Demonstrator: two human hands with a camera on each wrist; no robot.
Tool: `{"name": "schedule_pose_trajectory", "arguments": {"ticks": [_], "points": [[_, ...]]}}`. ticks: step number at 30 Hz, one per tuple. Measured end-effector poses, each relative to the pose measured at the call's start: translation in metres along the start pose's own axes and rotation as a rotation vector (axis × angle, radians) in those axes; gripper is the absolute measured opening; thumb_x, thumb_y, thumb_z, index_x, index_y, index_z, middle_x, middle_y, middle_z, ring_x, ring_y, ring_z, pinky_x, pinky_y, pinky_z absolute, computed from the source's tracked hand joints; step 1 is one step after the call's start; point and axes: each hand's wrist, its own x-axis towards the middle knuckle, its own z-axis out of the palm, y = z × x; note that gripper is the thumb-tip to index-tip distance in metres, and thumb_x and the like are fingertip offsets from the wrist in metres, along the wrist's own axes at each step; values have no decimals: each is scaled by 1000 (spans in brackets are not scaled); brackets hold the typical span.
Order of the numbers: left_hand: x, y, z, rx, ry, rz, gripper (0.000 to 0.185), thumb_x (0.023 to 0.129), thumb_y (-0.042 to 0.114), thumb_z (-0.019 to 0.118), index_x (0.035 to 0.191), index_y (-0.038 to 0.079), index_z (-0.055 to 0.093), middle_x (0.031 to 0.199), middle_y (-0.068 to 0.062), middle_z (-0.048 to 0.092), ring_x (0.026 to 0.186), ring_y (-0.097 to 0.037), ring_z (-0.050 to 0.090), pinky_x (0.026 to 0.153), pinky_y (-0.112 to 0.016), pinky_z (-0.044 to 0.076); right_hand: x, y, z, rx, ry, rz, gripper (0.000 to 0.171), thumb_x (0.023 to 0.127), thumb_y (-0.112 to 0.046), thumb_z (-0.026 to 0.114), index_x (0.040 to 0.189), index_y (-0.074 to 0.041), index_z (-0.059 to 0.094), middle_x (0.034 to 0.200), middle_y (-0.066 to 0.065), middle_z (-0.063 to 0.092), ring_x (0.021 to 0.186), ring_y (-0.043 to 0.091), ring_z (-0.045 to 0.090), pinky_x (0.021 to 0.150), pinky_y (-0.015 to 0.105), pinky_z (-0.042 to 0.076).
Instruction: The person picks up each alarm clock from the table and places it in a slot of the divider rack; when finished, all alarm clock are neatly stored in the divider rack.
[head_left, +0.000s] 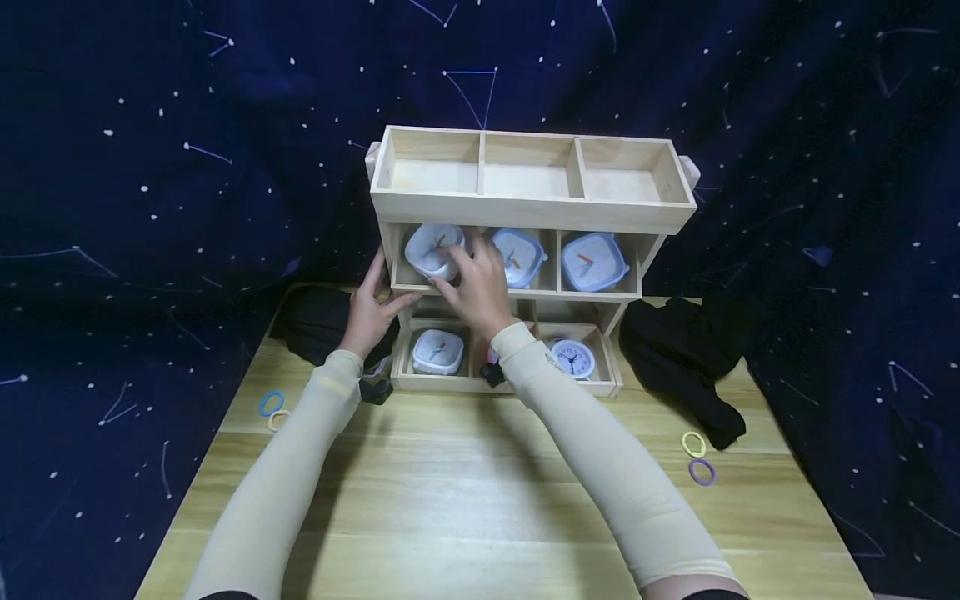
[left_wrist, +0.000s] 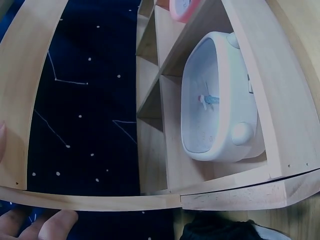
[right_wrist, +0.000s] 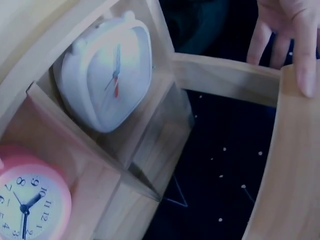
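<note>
Your right hand (head_left: 480, 287) is up at the middle tier of the wooden shelf (head_left: 532, 208), fingers curled round the pale square clock (head_left: 433, 250) sitting tilted in that tier's left compartment. Your left hand (head_left: 371, 312) rests against the shelf's left side wall, thumb hooked round its front edge and fingers loosely bent, steadying the frame and holding nothing else.

Judging by how things lie, you look a good way through filling the shelf. Its middle tier has all three compartments occupied: the clock in your grip, a blue square clock (head_left: 517, 257) in the centre and another blue clock (head_left: 594, 262) on the right. Its bottom tier holds a white square clock (head_left: 437, 351) on the left and a round white clock (head_left: 572, 359) on the right; your forearm hides the centre from the head view, but the right wrist view shows a pink round clock (right_wrist: 27, 200) there. The three top compartments hold nothing, so that tier looks like what is left, along with settling the clock you have hold of.

Either side of the shelf lies black cloth (head_left: 690, 350), and further out on the table (head_left: 465, 500) are small hair rings: blue and cream (head_left: 272, 404) to its left, yellow and purple (head_left: 699, 458) to its right.

No brand or label reads anywhere. The only legible writing is the hour numerals on the pink clock's dial; a small mark on your right sleeve is too small to make out.
</note>
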Motion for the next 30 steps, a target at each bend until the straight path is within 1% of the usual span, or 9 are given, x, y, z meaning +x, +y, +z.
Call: {"name": "schedule_pose_trajectory", "arguments": {"ticks": [1, 3, 6, 9, 12, 16, 20, 25, 30], "points": [[-2, 5, 0, -6, -4, -4, 98, 99, 7, 76, 173, 17, 12, 179, -14, 17, 164, -38, 23, 131, -54, 32, 0, 1, 1, -3, -6, -2, 44, 86, -27, 91, 120, -6, 74, 153, 27, 56, 138, 45, 58, 122, 58, 44], [-1, 4, 1, -9, -3, 5, 99, 99, 7, 76, 173, 17, 12, 179, -14, 19, 163, -38, 25, 131, -54, 32, 1, 4, 1, -20, -27, -15, 43, 87, -28, 91, 119, -6, 72, 153, 28, 55, 140, 46, 57, 124, 58, 42], [1, -5, 2, -8, 6, 33, 99, 99, 13, 78, 173, 22, 14, 178, -12, 23, 163, -37, 28, 131, -53, 32, 0, 6, 2, -39, -65, -28, 41, 89, -30, 89, 120, -8, 72, 155, 28, 54, 144, 46, 54, 127, 57, 39], [4, -15, 3, 15, 20, 56, 100, 97, 17, 81, 173, 26, 17, 177, -9, 26, 162, -33, 31, 133, -48, 30, 0, 6, 1, -61, -95, -27, 39, 92, -31, 86, 121, -11, 72, 157, 26, 53, 146, 43, 53, 129, 58, 35], [5, -15, 4, 23, 23, 54, 101, 96, 14, 81, 173, 25, 16, 177, -9, 26, 162, -32, 31, 134, -47, 28, 1, 5, 1, -71, -106, -11, 36, 92, -30, 86, 119, -10, 73, 159, 23, 53, 147, 40, 53, 132, 60, 29], [7, -16, 5, 5, 21, 52, 103, 95, 9, 81, 173, 23, 16, 178, -10, 25, 163, -33, 29, 134, -48, 27, 2, 4, 0, -104, -129, 20, 30, 92, -29, 83, 113, -9, 76, 160, 21, 54, 153, 40, 47, 134, 62, 21], [8, -17, 6, -4, 20, 62, 102, 96, 11, 81, 173, 25, 17, 177, -8, 26, 163, -31, 30, 134, -47, 28, 3, 5, -2, -151, -155, 35, 27, 94, -29, 79, 115, -11, 80, 161, 19, 54, 157, 39, 42, 135, 64, 16], [6, -17, 6, 5, 20, 67, 100, 97, 17, 81, 173, 28, 18, 177, -8, 27, 162, -31, 32, 132, -48, 32, -4, 7, -5, -132, -134, 12, 27, 96, -27, 77, 119, -13, 81, 163, 16, 52, 159, 35, 41, 134, 64, 18], [-7, -15, 1, 15, 27, 21, 94, 99, 19, 78, 173, 27, 19, 176, -12, 28, 160, -33, 35, 126, -53, 40, -30, 8, -18, -6, -74, -23, 30, 97, -23, 76, 123, -9, 79, 158, 17, 57, 156, 34, 46, 131, 66, 27]]}}
